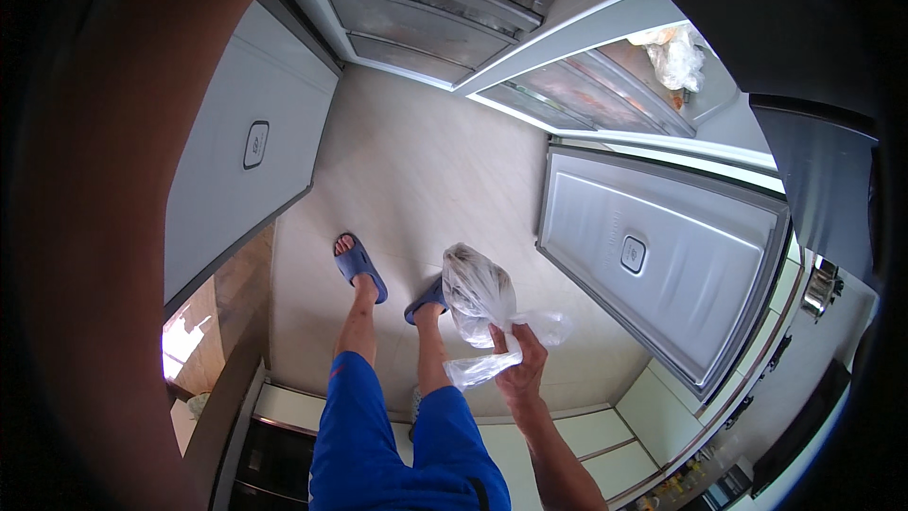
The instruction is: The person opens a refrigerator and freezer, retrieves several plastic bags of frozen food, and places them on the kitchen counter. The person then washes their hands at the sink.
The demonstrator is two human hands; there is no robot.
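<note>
My right hand point(521, 365) grips the gathered neck of a clear plastic bag point(477, 291) that hangs over the floor, with dark contents I cannot make out. Loose ends of the bag stick out on both sides of the fingers. My left forearm runs large and blurred up the left side of the picture, and the left hand itself is out of view. Before me a two-door refrigerator stands open, with translucent drawers point(425, 21) on the left and more drawers point(567, 96) on the right. A white plastic bag point(677, 60) lies in the top right drawer.
The left refrigerator door point(255, 128) and the right door point(660, 262) are swung wide on either side of me. My feet, in blue slippers point(360, 266), are on the pale floor point(418, 156). Kitchen cabinets point(660, 404) and a counter with a metal pot point(819, 289) lie at the right.
</note>
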